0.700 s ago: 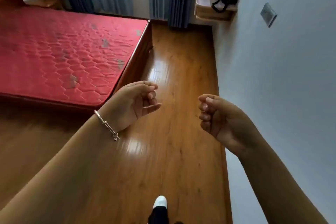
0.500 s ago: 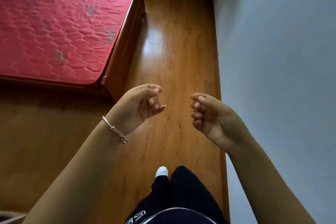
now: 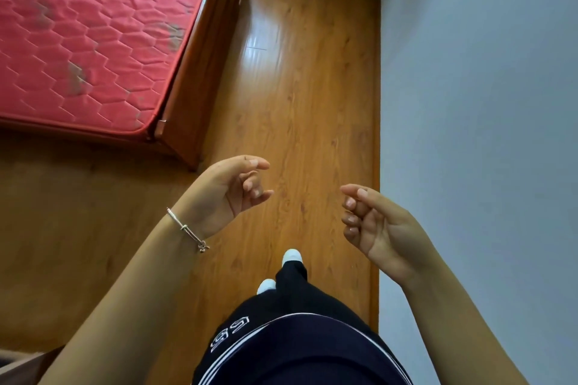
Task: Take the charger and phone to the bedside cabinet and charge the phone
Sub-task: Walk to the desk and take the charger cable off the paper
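Head view: steep look down at wooden floor (image 3: pixel 297 103) between bed and wall (image 3: pixel 484 103).
Bed: red mattress (image 3: pixel 93 40) on wooden frame (image 3: pixel 200 78), upper left.
Left hand (image 3: pixel 228 194): grip loose, fingers half curled, holding nothing; bracelet (image 3: pixel 187 230) at wrist.
Right hand (image 3: pixel 378 228): grip likewise slack and unloaded, near the wall.
Phone, charger: neither in view, neither in a hand.
Risk: heading for the bedside cabinet empty-handed would mean a wasted trip; the frame corner lies close on the left, a likely shin knock.
Hidden: cabinet and any socket out of frame; dark trousers (image 3: pixel 292 275) cover all but the white shoe (image 3: pixel 292 255) tips; lower-left corner object cut off, unidentifiable.
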Tool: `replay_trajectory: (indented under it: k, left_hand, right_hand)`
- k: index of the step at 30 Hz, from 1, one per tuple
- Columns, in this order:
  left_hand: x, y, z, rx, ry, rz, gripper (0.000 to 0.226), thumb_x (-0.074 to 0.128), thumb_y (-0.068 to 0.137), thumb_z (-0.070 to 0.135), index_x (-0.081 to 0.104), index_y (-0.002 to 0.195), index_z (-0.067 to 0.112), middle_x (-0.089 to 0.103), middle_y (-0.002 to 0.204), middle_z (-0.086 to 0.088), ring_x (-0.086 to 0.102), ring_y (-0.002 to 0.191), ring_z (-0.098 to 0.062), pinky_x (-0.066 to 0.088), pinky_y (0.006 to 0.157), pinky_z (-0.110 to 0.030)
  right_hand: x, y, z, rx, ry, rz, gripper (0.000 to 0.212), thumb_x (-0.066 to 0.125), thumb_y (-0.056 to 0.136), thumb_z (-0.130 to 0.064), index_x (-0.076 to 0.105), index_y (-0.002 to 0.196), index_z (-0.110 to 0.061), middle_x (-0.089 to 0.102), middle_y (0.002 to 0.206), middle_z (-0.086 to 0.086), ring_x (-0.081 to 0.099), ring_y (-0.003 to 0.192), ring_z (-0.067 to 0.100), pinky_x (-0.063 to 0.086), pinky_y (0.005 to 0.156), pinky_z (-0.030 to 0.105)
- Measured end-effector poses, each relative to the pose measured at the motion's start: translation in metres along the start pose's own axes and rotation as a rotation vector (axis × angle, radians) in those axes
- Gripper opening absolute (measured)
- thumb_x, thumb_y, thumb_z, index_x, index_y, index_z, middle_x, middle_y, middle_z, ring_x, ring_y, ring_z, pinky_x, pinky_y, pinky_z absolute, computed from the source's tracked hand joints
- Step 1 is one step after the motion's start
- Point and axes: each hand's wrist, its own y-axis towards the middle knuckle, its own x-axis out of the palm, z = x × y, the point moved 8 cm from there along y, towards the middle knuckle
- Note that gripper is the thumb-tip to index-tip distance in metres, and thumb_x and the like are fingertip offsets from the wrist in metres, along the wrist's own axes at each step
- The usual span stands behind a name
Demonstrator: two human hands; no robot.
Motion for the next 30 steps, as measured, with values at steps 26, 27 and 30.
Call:
replay_trajectory:
  k: [26,27,30]
  left_hand:
    - [-0.058,0.165,0.137,0.029,0.047,0.107,0.014,0.043,0.093,0.008,0.057,0.091,0.006,0.040,0.047,0.009,0.046,0.048,-0.007,0.055,0.073,-0.031]
    - [-0.060,0.174,0.143,0.028,0.051,0.101,0.014,0.043,0.093,0.009,0.057,0.092,0.006,0.041,0.047,0.009,0.047,0.049,-0.006,0.055,0.071,-0.030]
    - [-0.060,0.197,0.158,0.025,0.044,0.084,0.014,0.044,0.092,0.009,0.058,0.091,0.006,0.043,0.048,0.008,0.049,0.050,-0.007,0.055,0.069,-0.030]
  right_hand:
    - [0.048,0.197,-0.120,0.063,0.063,-0.043,0.024,0.052,0.083,-0.026,0.074,0.089,-0.017,0.059,0.072,-0.003,0.055,0.062,0.007,0.047,0.055,0.019]
    - [0.051,0.203,-0.126,0.056,0.061,-0.042,0.024,0.053,0.083,-0.026,0.074,0.089,-0.017,0.059,0.072,-0.003,0.055,0.062,0.007,0.047,0.055,0.019]
    - [0.050,0.218,-0.142,0.051,0.028,-0.021,0.023,0.054,0.082,-0.027,0.073,0.088,-0.017,0.059,0.072,-0.003,0.054,0.062,0.008,0.047,0.055,0.019]
